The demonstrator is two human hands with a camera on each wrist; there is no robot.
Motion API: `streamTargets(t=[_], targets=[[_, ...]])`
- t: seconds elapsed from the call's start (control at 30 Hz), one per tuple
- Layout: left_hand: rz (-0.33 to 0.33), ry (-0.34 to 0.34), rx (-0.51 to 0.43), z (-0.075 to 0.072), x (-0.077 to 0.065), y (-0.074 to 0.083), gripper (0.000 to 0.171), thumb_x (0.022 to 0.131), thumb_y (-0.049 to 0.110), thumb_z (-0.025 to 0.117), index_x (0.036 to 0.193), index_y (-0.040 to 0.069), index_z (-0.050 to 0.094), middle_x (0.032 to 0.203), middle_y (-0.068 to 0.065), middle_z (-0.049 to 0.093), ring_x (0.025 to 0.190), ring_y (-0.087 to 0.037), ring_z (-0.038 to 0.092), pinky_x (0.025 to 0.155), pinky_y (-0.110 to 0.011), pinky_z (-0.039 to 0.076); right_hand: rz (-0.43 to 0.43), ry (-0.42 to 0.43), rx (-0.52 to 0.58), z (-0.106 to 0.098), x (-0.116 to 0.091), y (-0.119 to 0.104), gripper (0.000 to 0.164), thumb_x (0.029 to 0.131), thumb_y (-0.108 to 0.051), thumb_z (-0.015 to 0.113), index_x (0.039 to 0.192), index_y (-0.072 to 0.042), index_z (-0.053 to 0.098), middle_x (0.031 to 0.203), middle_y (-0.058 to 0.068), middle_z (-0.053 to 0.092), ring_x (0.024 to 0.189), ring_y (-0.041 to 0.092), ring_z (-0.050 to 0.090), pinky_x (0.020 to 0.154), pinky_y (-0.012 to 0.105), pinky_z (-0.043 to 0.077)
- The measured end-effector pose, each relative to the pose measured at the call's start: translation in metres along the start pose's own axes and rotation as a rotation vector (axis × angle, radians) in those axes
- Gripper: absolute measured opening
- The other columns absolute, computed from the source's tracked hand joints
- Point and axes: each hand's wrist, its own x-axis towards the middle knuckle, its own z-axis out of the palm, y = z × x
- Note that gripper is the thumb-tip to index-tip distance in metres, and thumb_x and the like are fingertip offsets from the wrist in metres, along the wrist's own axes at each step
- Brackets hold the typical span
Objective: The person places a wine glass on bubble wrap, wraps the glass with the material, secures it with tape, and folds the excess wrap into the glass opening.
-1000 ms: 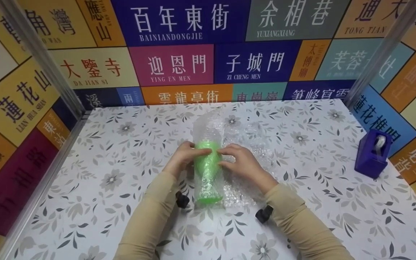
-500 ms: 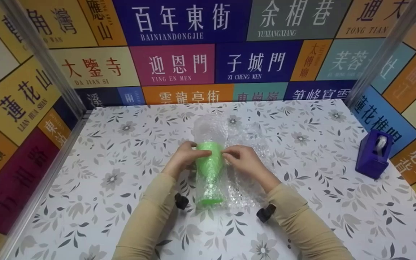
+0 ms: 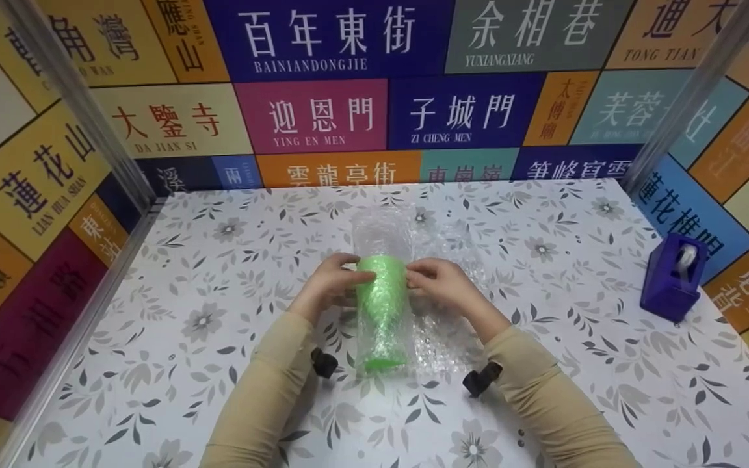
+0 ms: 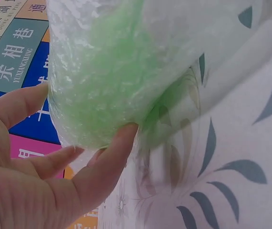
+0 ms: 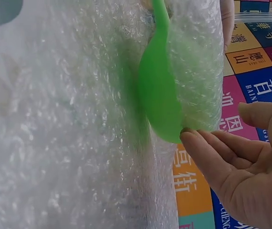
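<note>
A bright green goblet (image 3: 382, 305) lies on its side in bubble wrap (image 3: 384, 231), rim away from me and foot nearest. Its bare green side (image 5: 159, 90) shows through the wrap's opening in the right wrist view. My left hand (image 3: 332, 283) grips the wrapped bowl from the left, its thumb across the top and fingers round the side. From the right, my right hand (image 3: 443, 283) has its fingertips at the wrap's edge beside the goblet's rim, apparently pinching the film. More bubble wrap (image 3: 452, 338) spreads flat beneath and right of the goblet.
A purple tape dispenser (image 3: 670, 279) with a roll of tape stands at the table's right edge. Walls of coloured Chinese sign panels (image 3: 309, 117) close off the back and sides. The tabletop (image 3: 218, 351) carries a leaf and flower print.
The wrapped goblet has shifted slightly to the right. My right hand's fingertips have drawn closer together and moved right along with it; the left hand keeps its hold.
</note>
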Motion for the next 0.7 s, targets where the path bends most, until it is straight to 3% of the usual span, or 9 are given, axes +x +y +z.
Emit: streamTargets(t=[0.2, 0.47, 0.7], targets=[[0.011, 0.004, 0.0, 0.0034, 0.0028, -0.0011, 0.076, 0.081, 0.018, 0.082, 0.144, 0.004, 0.043, 0.124, -0.02, 0.054, 0.098, -0.032, 0.065, 0.077, -0.043, 0.06, 0.102, -0.054, 0.227, -0.0008, 0.0017, -0.0012, 0.041, 0.1, -0.013, 0.059, 0.133, 0.011, 0.053, 0.13, 0.028, 0.057, 0.113, 0.038, 0.062, 0.096, 0.044, 0.053], [0.068, 0.017, 0.046, 0.0039, 0.0034, -0.0026, 0.074, 0.08, 0.017, 0.083, 0.142, 0.001, 0.046, 0.12, -0.021, 0.056, 0.093, -0.03, 0.066, 0.076, -0.043, 0.06, 0.11, -0.053, 0.237, 0.0002, 0.0026, -0.0019, 0.04, 0.101, -0.014, 0.058, 0.131, 0.011, 0.054, 0.129, 0.027, 0.058, 0.111, 0.037, 0.063, 0.093, 0.042, 0.055], [0.051, -0.001, 0.042, 0.0026, 0.0033, -0.0025, 0.073, 0.08, 0.017, 0.083, 0.142, 0.002, 0.046, 0.121, -0.021, 0.056, 0.09, -0.03, 0.067, 0.073, -0.042, 0.061, 0.115, -0.044, 0.266, 0.0014, 0.0037, 0.0012, 0.044, 0.101, -0.013, 0.057, 0.134, 0.014, 0.047, 0.128, 0.03, 0.056, 0.106, 0.035, 0.065, 0.089, 0.04, 0.057]])
